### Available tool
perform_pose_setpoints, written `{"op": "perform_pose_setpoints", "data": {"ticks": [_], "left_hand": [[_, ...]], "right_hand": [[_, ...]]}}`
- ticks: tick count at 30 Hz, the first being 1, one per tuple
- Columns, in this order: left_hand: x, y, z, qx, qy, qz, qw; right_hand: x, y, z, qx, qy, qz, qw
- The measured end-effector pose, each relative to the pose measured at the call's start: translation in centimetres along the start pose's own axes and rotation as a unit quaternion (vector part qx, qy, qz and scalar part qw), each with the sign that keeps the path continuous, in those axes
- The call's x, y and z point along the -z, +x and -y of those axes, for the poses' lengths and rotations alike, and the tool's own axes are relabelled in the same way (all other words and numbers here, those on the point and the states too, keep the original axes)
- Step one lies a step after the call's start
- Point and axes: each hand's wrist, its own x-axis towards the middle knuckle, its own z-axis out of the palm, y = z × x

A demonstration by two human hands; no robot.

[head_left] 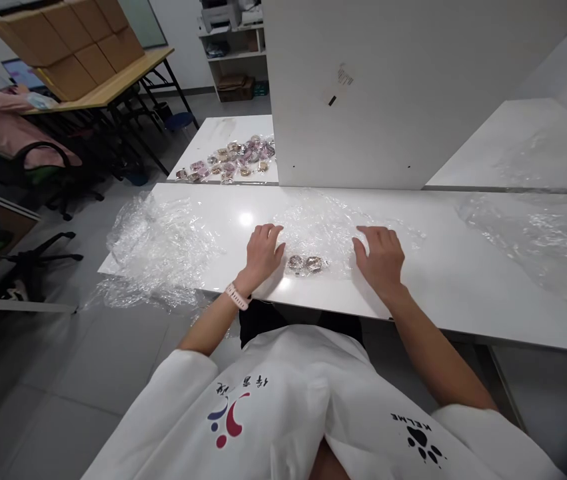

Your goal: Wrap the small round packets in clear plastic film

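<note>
Two small round brownish items (305,264) wrapped in clear film lie side by side on the white table (243,193), close to its front edge. My left hand (263,252) is just to their left, fingers apart and holding nothing. On the other side my right hand (379,257) hovers with its thumb away from the fingers, also with nothing in it. Beyond the two items, clear plastic film (320,217) is spread out between my hands. What exactly the wrapped items are is too small to tell.
A large heap of crumpled clear film (156,247) hangs over the table's left end. More film (538,233) lies at the right. Several wrapped pieces (236,160) rest on a further white surface. A tall white panel (363,100) stands behind. At far left a person (8,120) sits by cardboard boxes (78,47).
</note>
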Motion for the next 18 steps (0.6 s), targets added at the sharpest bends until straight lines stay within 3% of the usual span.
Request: {"op": "perform_pose_setpoints", "data": {"ticks": [1,3,5,7,9,12,18], "left_hand": [[0.3,-0.9,-0.1,-0.057,-0.027,0.015,0.998],[0.6,-2.3,-0.1,-0.16,-0.084,0.103,0.978],[0.1,-3.0,0.3,-0.205,-0.117,0.171,0.957],[-1.0,-3.2,1.1,-0.18,-0.132,0.164,0.961],[-2.0,-3.3,1.8,-0.142,-0.136,0.126,0.972],[-2.7,-3.4,2.2,-0.098,-0.127,0.083,0.984],[-1.7,-2.7,0.9,0.041,-0.106,0.15,0.982]], "right_hand": [[-0.1,-0.7,0.2,0.054,0.027,0.028,0.998],[-0.7,-1.7,0.3,0.149,0.071,0.136,0.977],[-1.9,-2.0,0.0,0.189,0.085,0.218,0.954],[-3.3,-2.0,-0.4,0.184,0.093,0.228,0.952],[-4.1,-2.0,-0.7,0.168,0.109,0.194,0.96],[-3.6,-2.3,-0.5,0.124,0.129,0.155,0.972],[-0.9,-2.6,1.0,-0.068,0.146,0.262,0.952]]}}
